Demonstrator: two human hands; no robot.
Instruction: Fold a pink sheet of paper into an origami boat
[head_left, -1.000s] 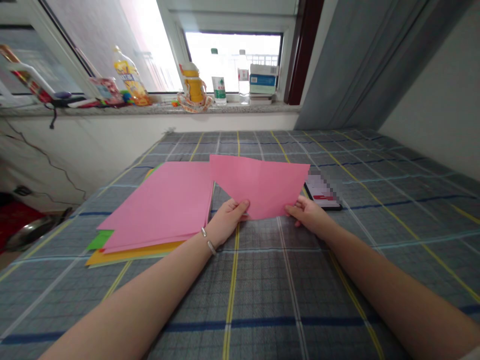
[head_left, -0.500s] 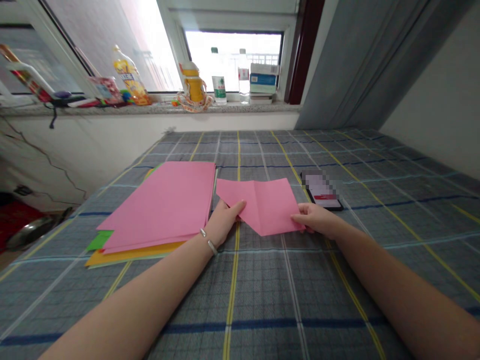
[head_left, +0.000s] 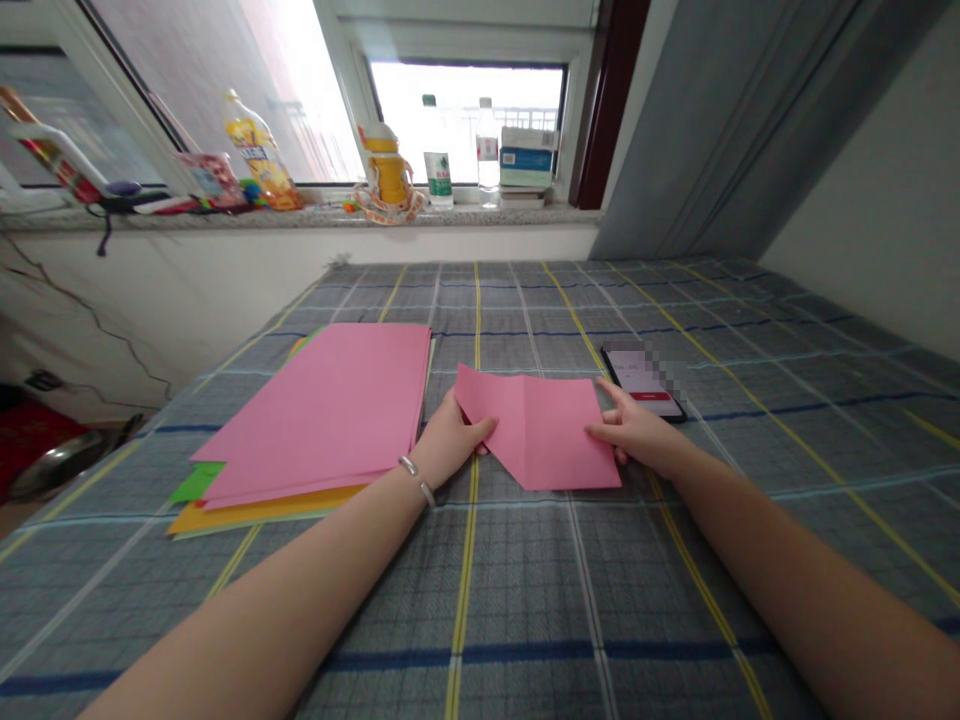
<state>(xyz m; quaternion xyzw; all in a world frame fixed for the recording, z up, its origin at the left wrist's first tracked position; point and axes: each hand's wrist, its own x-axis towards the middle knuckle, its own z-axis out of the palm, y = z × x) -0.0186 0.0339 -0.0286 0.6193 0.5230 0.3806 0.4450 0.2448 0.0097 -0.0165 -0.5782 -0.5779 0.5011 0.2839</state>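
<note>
A creased sheet of pink paper [head_left: 551, 430] is held up between my two hands, with a vertical fold line near its middle and a slanted lower left edge. My left hand [head_left: 454, 432] pinches its left side, thumb in front and fingers partly hidden behind. At the right edge, my right hand [head_left: 626, 432] grips the paper between thumb and fingers, its index finger stretched toward the top right corner. Just left of my left hand lies a stack of coloured paper [head_left: 322, 410], pink on top, with green and orange sheets peeking out below.
Behind my right hand a phone [head_left: 645, 385] lies on the plaid cloth [head_left: 525, 570]. Along the windowsill [head_left: 315, 215] stand a juice bottle [head_left: 262, 150], a yellow flask [head_left: 388, 170], clear bottles and stacked boxes [head_left: 525, 160]. A grey curtain [head_left: 697, 130] hangs at the right.
The pink paper has moved slightly down and to the right, and its left part is now bent up more. My right index finger has stretched out along the edge.
</note>
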